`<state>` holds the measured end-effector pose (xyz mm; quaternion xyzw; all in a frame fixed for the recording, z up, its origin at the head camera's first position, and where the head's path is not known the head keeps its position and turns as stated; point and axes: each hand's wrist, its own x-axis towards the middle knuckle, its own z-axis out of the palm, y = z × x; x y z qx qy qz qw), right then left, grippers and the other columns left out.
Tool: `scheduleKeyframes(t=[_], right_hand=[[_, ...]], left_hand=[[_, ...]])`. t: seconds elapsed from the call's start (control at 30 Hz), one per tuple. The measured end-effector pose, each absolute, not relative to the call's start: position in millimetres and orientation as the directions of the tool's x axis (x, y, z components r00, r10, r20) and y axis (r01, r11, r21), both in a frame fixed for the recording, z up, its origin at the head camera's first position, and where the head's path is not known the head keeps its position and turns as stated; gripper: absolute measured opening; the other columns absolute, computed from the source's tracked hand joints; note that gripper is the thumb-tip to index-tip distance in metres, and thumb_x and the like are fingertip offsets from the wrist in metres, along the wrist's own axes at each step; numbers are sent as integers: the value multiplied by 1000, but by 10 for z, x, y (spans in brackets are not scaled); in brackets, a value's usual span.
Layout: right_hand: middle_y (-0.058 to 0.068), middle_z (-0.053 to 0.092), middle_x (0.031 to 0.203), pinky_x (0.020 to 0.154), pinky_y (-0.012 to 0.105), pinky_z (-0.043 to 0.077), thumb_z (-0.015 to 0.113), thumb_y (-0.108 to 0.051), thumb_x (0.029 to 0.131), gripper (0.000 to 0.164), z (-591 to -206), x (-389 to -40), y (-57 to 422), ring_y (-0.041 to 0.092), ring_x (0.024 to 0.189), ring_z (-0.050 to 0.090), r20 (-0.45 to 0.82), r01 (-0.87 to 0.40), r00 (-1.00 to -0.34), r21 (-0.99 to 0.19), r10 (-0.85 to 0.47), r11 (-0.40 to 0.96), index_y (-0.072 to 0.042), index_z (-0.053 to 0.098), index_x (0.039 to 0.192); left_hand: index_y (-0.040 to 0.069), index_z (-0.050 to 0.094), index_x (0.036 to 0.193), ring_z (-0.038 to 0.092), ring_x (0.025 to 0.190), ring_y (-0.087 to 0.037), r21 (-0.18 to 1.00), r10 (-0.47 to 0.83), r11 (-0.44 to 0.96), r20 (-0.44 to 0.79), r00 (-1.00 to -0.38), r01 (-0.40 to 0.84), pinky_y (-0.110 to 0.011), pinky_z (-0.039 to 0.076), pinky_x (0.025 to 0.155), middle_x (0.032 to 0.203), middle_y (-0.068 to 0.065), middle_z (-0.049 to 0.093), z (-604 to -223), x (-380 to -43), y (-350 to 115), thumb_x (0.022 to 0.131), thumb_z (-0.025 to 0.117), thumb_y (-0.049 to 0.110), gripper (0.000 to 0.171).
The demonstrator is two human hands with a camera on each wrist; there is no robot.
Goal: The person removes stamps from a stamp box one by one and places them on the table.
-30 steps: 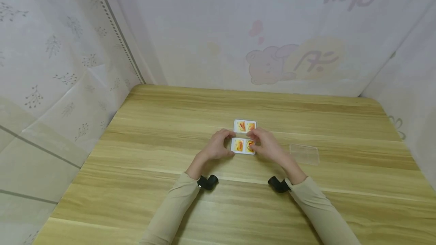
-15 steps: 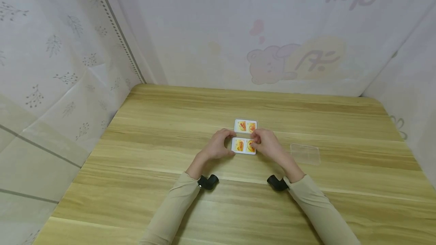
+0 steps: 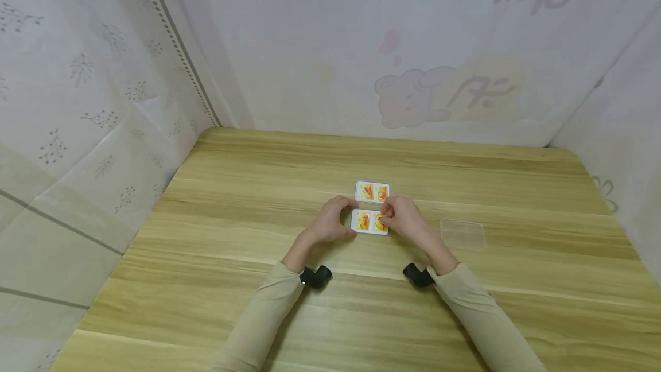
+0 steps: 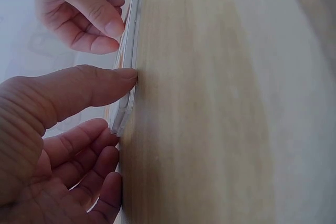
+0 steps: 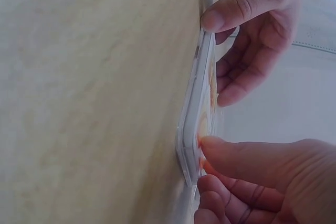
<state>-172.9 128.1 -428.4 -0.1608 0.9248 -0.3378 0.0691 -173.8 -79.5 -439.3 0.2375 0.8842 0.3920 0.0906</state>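
A white flat case (image 3: pixel 370 222) with two yellow-and-red pictures lies on the table between my hands. My left hand (image 3: pixel 330 221) holds its left end, thumb on the near edge and fingers at the far edge. In the left wrist view, the thumb presses the rim of the case (image 4: pixel 127 90). My right hand (image 3: pixel 408 221) has thumb and forefinger together at the right-hand picture card (image 3: pixel 379 222), pinching its right side. In the right wrist view, a bit of orange-red shows at the thumb tip; the card's edge is mostly hidden.
Just beyond lies a similar flat case (image 3: pixel 372 192) with two pictures. A clear plastic cover (image 3: pixel 463 234) rests to the right of my right hand. The wooden table (image 3: pixel 248 188) meets a patterned cloth wall (image 3: pixel 310 73) at the back.
The right hand's fingers have drawn together from a wider spread and shifted slightly right, to the case's right end. The left hand and both cases have stayed nearly still.
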Motion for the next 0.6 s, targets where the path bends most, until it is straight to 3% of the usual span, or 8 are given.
scheduleKeyframes(t=[0.6], right_hand=[[5, 55, 69, 57, 25, 41, 73, 2, 75, 16, -4259, -1755, 1245, 16, 64, 50, -20, -230, -948, -645, -317, 728, -1, 58, 77]], left_hand=[[-4, 57, 117, 50, 109, -28, 736, 490, 580, 28, -871, 349, -38, 39, 98, 115, -14, 56, -4383, -1727, -797, 66, 80, 0, 56]])
